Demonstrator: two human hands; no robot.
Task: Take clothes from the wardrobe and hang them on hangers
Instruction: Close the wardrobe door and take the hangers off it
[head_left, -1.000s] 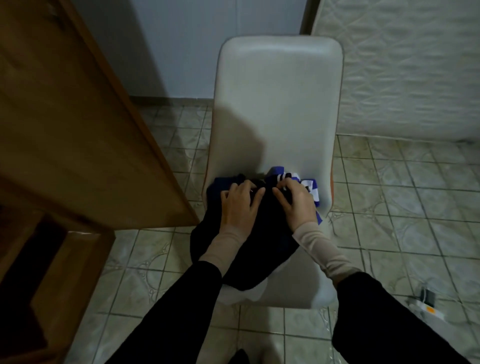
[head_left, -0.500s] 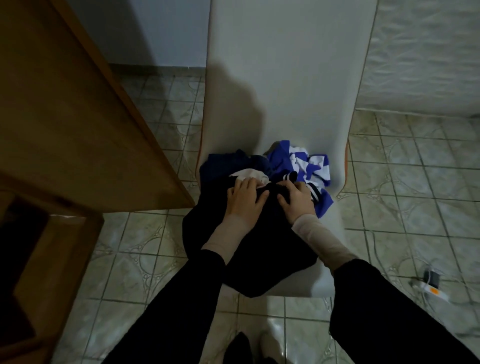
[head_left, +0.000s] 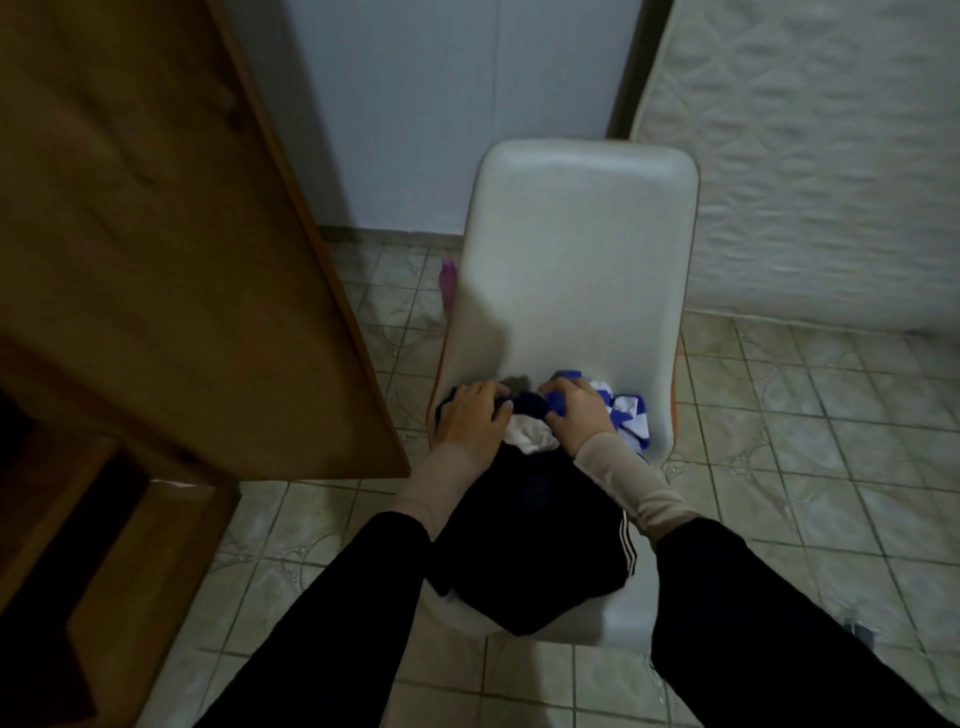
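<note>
A pile of clothes lies on the seat of a white chair (head_left: 576, 260). On top is a dark navy garment (head_left: 524, 540) with white side stripes, hanging over the seat's front edge. A blue-and-white garment (head_left: 631, 415) is bunched at the back right, and a bit of white fabric (head_left: 530, 436) shows between my hands. My left hand (head_left: 472, 415) grips the dark garment's upper edge on the left. My right hand (head_left: 576, 410) grips the fabric on the right, fingers curled into it. No hanger is visible.
An open wooden wardrobe door (head_left: 182, 249) juts out on the left, close to the chair. A white quilted mattress (head_left: 821, 156) leans against the wall at the right. Something pink (head_left: 448, 280) stands behind the chair. The floor (head_left: 805, 467) is tiled.
Both hands have slid toward the back of the seat and bunched the top of the dark garment. The view has tilted up, showing the whole chair back again.
</note>
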